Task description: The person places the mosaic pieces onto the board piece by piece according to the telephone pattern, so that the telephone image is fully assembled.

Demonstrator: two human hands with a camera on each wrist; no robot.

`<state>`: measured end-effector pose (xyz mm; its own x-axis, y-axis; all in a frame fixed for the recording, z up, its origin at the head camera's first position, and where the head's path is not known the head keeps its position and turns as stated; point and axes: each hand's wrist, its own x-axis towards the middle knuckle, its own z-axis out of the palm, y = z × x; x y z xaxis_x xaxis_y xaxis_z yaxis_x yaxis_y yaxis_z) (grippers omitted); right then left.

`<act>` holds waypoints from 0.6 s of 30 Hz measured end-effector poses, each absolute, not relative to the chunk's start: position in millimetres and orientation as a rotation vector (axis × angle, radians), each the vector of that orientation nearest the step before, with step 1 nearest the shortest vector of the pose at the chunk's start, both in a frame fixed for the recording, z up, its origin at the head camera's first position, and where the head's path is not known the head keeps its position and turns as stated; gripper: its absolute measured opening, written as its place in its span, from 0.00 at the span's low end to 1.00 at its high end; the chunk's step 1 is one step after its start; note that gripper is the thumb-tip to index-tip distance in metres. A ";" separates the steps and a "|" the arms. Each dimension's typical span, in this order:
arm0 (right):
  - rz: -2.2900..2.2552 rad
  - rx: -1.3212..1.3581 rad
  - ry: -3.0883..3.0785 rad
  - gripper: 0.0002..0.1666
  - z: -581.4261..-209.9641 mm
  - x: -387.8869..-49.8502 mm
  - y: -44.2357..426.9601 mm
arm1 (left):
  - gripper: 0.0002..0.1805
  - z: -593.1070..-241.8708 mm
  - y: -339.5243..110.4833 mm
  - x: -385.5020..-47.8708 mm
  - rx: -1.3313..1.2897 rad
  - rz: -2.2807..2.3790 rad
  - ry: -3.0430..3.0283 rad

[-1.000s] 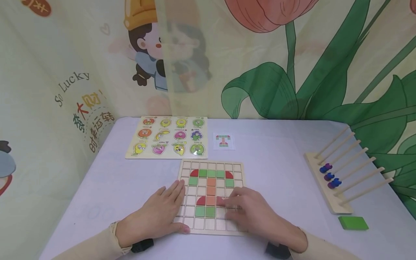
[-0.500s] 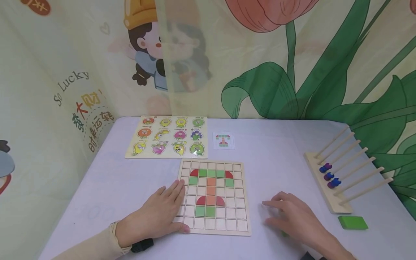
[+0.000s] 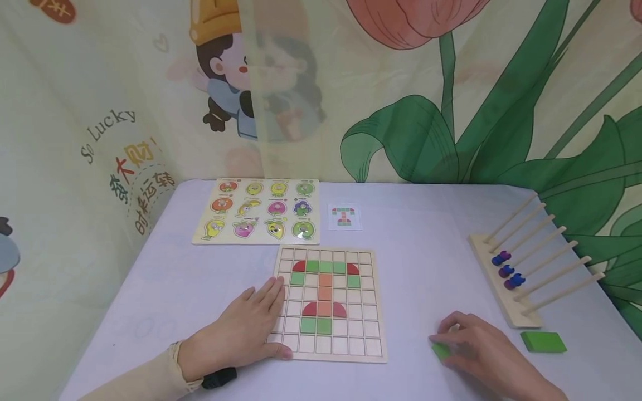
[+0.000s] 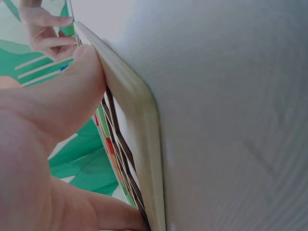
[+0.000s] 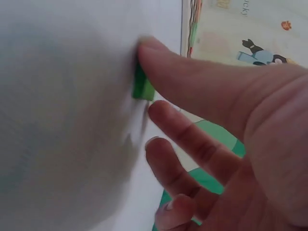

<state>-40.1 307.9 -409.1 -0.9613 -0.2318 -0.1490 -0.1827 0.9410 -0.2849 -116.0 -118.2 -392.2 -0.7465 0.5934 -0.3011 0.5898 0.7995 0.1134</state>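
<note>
My left hand [image 3: 241, 328] lies flat along the left edge of the wooden grid board [image 3: 349, 346], thumb at the near edge. In the left wrist view, its thumb [image 4: 72, 91] rests on the board's rim. Green squares, orange squares and red quarter-round tiles [image 3: 340, 309] sit in the board's cells. Right of the board, my right hand [image 3: 486, 353] pinches a small green block [image 3: 441, 351] at the table surface. The right wrist view has the thumb over one end of this green block [image 5: 143, 89] and the index fingertip at the other; the remaining fingers are bent.
A fruit picture board [image 3: 257, 214] lies behind the grid board, beside a small pattern card [image 3: 344, 217]. At the right stands a wooden peg rack [image 3: 506, 289] with blue and purple beads. A larger green block [image 3: 544, 342] lies near it. A printed curtain hangs behind the table.
My right hand has let go of the red tile at the grid board and moved right and toward me to the small green block. The left hand has stayed put.
</note>
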 end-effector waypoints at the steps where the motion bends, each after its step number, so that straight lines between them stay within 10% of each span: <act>1: -0.415 -0.321 2.925 0.21 -409.8 -39.5 307.7 | 0.63 -391.8 -118.1 -116.0 0.900 0.016 2.665; 18: -0.569 -0.386 2.889 0.20 -413.8 -40.8 306.9 | 0.63 -391.6 -117.9 -115.7 0.899 0.022 2.670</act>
